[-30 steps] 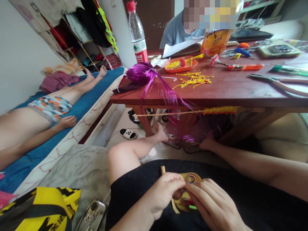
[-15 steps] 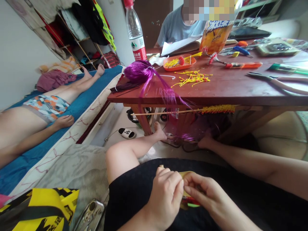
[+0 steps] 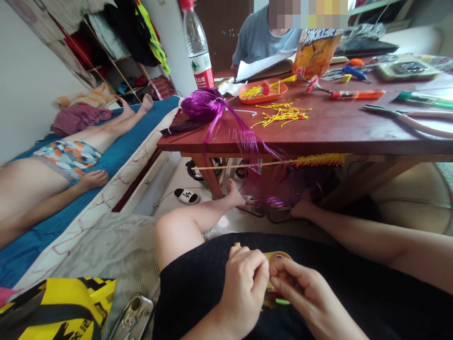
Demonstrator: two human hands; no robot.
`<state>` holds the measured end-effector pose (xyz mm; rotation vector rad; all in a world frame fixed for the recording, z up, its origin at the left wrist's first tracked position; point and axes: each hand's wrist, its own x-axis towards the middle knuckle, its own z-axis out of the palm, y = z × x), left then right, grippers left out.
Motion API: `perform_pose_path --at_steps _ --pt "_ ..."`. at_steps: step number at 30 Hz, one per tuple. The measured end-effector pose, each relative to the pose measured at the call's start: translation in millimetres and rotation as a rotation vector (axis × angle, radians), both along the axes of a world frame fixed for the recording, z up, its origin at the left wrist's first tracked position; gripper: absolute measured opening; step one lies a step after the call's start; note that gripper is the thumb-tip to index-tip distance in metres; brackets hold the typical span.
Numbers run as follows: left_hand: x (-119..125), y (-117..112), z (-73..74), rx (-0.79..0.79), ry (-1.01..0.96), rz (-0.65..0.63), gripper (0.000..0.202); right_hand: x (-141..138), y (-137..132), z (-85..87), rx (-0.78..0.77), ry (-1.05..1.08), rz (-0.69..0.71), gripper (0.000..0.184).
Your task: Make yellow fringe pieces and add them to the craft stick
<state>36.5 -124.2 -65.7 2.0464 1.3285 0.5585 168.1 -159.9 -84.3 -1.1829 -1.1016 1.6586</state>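
Low in the view, over my black-clad lap, my left hand (image 3: 244, 283) and my right hand (image 3: 304, 293) meet around a small yellow tape roll (image 3: 279, 259). The left fingers are curled round a thin wooden stick (image 3: 236, 245) whose tip pokes out above the knuckles. The right fingers pinch the roll's edge, with a bit of red and green (image 3: 278, 298) showing beneath them. Most of the roll is hidden by both hands.
A red-brown table (image 3: 336, 137) ahead carries a purple fibre bundle (image 3: 208, 106), yellow stamens (image 3: 281, 113), an orange tray (image 3: 264, 92), a water bottle (image 3: 197, 47) and pliers (image 3: 406, 120). A person sits behind it. Another person lies on the blue bed (image 3: 116, 151) at left. Scissors (image 3: 136, 314) lie by my left thigh.
My hands have closed tighter together over the yellow roll, hiding its hole. The view has tilted slightly downward.
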Motion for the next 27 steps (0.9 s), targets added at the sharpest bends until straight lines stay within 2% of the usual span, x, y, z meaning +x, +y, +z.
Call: perform_pose_path --at_steps 3,6,8,13,15,17,20,22,24,27 --pt "0 0 -1.1 -0.096 -0.037 0.016 0.029 0 0 -1.7 -0.040 0.098 -0.014 0.033" --pt "-3 3 2.3 -0.364 -0.170 0.037 0.030 1 1 -3.5 -0.080 0.125 -0.044 0.034" --pt "-5 6 6.4 -0.512 -0.230 0.003 0.033 2 2 -4.8 -0.063 0.085 -0.044 0.032" --pt "-8 6 11.9 -0.634 -0.274 -0.003 0.030 4 -1 -6.3 0.080 -0.164 -0.027 0.022" --pt "-7 6 10.2 -0.763 -0.398 0.053 0.028 5 -3 -5.8 0.207 -0.311 -0.034 0.014" --pt "-6 5 7.6 -0.919 -0.538 0.117 0.027 6 -3 -5.5 0.421 -0.456 -0.049 0.008" --pt "-5 5 3.9 -1.109 -0.709 0.213 0.025 10 -1 -6.1 0.810 -0.618 -0.090 0.016" --pt "-4 5 2.3 -1.191 -0.778 0.275 0.026 13 1 -7.1 1.010 -0.698 -0.102 0.020" --pt "-4 6 1.7 -1.267 -0.809 0.300 0.027 15 3 -8.3 1.124 -0.754 -0.076 0.022" --pt "-2 7 2.2 -1.313 -0.835 0.266 0.028 15 4 -9.5 1.142 -0.773 -0.036 0.023"
